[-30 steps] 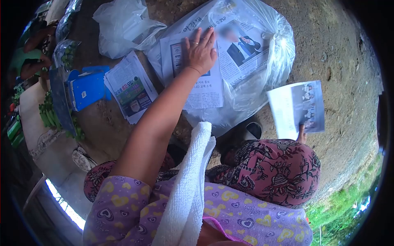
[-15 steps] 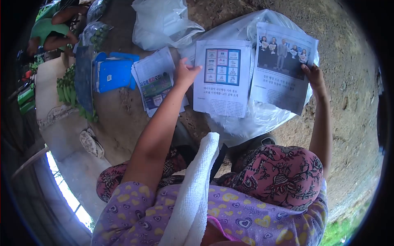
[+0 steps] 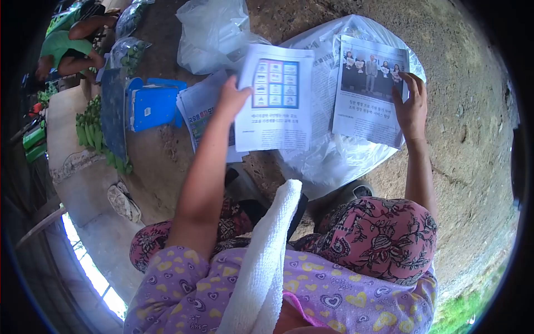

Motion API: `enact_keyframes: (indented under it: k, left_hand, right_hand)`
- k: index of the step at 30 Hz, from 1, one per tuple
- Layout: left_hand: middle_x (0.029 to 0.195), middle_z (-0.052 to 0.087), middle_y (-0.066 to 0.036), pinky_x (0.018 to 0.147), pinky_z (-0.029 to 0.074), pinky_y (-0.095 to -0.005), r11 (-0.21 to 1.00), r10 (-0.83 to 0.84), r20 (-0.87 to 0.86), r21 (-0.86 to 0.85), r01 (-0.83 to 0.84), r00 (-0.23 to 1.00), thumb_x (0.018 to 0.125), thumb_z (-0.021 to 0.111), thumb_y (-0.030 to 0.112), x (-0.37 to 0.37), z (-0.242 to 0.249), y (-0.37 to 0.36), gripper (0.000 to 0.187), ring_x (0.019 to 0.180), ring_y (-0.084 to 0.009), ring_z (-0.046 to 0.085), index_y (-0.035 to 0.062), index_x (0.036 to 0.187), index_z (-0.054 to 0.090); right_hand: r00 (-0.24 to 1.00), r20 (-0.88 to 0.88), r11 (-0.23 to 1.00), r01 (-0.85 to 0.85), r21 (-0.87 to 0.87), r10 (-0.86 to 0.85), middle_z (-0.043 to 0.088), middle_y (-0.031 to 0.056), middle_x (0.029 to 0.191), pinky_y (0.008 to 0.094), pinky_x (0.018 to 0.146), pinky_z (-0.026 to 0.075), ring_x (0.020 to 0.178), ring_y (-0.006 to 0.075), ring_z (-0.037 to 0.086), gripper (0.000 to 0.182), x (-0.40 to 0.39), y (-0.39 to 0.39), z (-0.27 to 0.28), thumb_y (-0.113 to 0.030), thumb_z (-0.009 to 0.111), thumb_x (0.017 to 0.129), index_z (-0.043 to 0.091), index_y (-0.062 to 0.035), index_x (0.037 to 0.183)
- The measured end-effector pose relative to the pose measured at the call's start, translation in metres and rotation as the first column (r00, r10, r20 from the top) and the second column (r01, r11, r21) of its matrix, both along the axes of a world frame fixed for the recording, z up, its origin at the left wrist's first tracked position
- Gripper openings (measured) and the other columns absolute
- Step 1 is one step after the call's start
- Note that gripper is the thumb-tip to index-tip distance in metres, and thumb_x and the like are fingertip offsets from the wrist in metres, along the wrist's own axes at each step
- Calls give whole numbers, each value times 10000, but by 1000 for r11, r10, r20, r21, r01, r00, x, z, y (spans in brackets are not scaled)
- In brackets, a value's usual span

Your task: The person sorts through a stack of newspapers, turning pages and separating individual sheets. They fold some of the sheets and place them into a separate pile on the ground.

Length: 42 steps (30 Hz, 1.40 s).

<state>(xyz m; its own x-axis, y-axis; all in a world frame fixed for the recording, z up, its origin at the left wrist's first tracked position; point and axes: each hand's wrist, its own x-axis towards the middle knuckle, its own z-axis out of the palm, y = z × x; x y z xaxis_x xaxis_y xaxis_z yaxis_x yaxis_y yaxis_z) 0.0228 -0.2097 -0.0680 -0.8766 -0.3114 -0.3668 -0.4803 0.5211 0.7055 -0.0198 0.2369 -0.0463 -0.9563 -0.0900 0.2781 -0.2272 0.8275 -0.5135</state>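
Note:
My left hand [image 3: 232, 99] grips the left edge of a newspaper sheet [image 3: 272, 125] printed with a colored grid of small pictures. This sheet hangs partly over a pile of newspaper sheets [image 3: 192, 100]. On a filled clear plastic bag [image 3: 334, 170] lies another newspaper sheet [image 3: 367, 114], with a photo of several standing people. My right hand [image 3: 413, 108] is at that sheet's right edge, its fingers spread and bent, thumb over the paper. More newsprint [image 3: 321, 94] shows on the bag between the two sheets.
A crumpled plastic bag [image 3: 214, 36] lies at the top. To the left stand a blue plastic stool [image 3: 157, 106], green bananas [image 3: 89, 131] and bagged greens [image 3: 130, 55]. Another person [image 3: 69, 50] in green bends at upper left. A white towel [image 3: 267, 250] hangs from my neck.
My left hand has carried the grid sheet left, toward the pile, uncovering newsprint on the bag. My right hand has loosened its fingers, and the photo sheet has shifted slightly left and lower.

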Motion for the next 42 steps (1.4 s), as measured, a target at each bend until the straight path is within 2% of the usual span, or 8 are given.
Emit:
enact_keyframes:
  k: [3,8,10,13,20,30,35,42]
  left_hand:
    - [1038,639,-166,810,497,-355,980,-22,144,199,-7,989,769,672,53,4,53,-47,411,926,-232,629,-51,1143,539]
    - [1014,659,-145,823,496,-374,973,28,149,-229,7,988,761,682,83,47,52,-131,401,912,-283,640,-8,1138,580]
    - [1121,618,-166,898,459,-409,744,149,421,-644,180,895,719,724,153,63,-10,-217,537,1034,-336,595,30,1209,540]
    - [1255,527,-187,976,398,-427,383,350,169,-923,24,922,675,759,214,70,32,-130,688,1168,-368,496,56,1280,471]
    - [1260,535,-151,980,396,-393,794,-262,-111,-590,148,959,742,720,180,15,20,-3,564,1170,-300,500,57,1248,502]
    - [1030,645,-126,746,496,-295,908,-113,139,415,46,984,793,704,178,4,-17,163,618,877,-187,631,-1,1296,394]
    - [1000,606,-93,711,494,-304,958,-114,78,274,88,990,762,723,146,21,-28,160,624,800,-161,599,13,1285,408]
    - [1001,610,-93,756,493,-337,938,-346,-184,-75,338,920,751,695,97,29,10,189,413,829,-213,608,40,1132,550]
  right_hand:
    - [999,39,998,-9,-63,12,570,108,1146,382,898,463,1069,297,553,328,3,-3,2,-105,666,795,589,-111,1114]
    - [995,103,994,18,-105,-7,578,120,1125,388,883,461,1047,314,560,277,9,12,-15,-113,651,806,604,-90,1078]
    - [992,123,994,39,-101,-26,577,124,1119,400,873,461,1043,327,554,259,13,15,-18,-135,646,808,603,-91,1060]
    - [977,189,994,109,-29,-102,574,132,1112,397,851,474,1022,313,568,310,17,25,-29,-207,669,800,598,-93,1079]
    - [735,602,910,414,-35,-312,690,134,877,358,738,514,800,254,674,363,30,27,-41,-279,674,824,588,-61,1101]
    - [714,663,667,384,-638,223,661,87,904,257,689,474,771,99,573,235,37,15,-49,-175,590,913,611,0,1069]
    - [877,479,932,199,-302,-32,682,135,942,308,714,506,789,192,662,324,27,15,-40,-226,616,889,596,-20,1139]
    - [650,754,717,570,-401,-95,678,37,876,245,601,474,732,109,634,267,83,44,-40,-253,544,938,642,-30,1048]
